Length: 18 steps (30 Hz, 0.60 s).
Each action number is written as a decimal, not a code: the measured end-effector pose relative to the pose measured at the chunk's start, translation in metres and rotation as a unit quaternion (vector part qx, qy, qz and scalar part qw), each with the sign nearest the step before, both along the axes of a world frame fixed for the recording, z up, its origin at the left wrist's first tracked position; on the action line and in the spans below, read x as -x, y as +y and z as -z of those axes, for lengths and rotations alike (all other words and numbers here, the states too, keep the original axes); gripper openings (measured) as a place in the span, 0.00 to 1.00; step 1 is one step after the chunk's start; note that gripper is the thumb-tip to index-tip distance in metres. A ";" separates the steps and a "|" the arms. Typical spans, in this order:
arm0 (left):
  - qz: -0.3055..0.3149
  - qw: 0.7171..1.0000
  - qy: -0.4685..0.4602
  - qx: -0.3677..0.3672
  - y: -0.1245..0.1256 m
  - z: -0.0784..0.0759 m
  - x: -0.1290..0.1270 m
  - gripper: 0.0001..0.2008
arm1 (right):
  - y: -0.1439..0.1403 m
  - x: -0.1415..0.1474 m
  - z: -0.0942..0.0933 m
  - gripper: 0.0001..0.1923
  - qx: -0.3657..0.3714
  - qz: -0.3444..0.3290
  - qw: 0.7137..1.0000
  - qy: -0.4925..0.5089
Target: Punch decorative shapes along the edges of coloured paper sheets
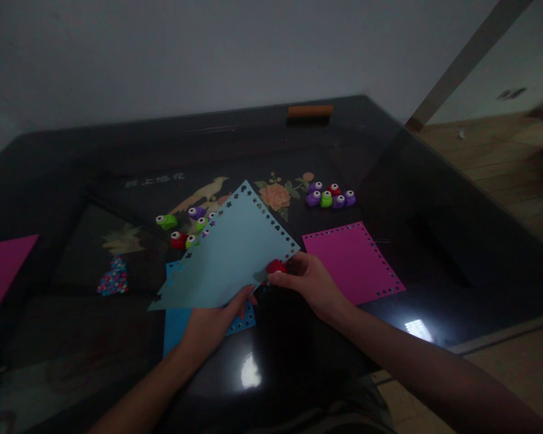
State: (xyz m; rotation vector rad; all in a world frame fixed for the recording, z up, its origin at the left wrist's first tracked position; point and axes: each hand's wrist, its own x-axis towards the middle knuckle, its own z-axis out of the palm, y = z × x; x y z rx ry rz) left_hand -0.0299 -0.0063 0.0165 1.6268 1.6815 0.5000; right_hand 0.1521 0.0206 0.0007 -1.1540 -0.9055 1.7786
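A light blue sheet of paper point(235, 247) is tilted above the table, with small punched shapes along its two far edges. My left hand point(221, 316) grips its near edge, the thumb on top and the fingers beneath. My right hand point(314, 280) is closed around a red craft punch point(276, 267) at the sheet's right edge. Whether the paper sits inside the punch slot is hard to make out. Partly hidden under the held sheet lies a darker blue sheet point(174, 334) with punched edges.
A punched pink sheet point(350, 262) lies to the right. Several craft punches point(326, 199) are grouped at back right, and more punches point(166, 221) behind the held sheet. At left are paper confetti point(114, 277) and another pink sheet point(4, 265). A brown roll point(310, 111) rests at the back.
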 end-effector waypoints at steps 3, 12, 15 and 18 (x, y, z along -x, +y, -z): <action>-0.001 1.000 0.006 0.013 -0.001 0.002 0.001 0.20 | 0.000 0.000 0.000 0.17 0.003 0.001 1.000 0.006; -0.001 1.000 -0.003 0.008 0.000 0.000 -0.001 0.19 | 0.000 0.000 -0.003 0.18 0.003 -0.001 1.000 -0.002; 0.000 1.000 -0.009 0.010 0.000 -0.001 -0.001 0.19 | 0.000 0.000 -0.003 0.17 -0.001 -0.003 1.000 0.000; -0.003 1.000 -0.010 0.006 -0.001 0.000 0.000 0.19 | 0.000 0.000 -0.001 0.16 -0.001 0.001 1.000 0.003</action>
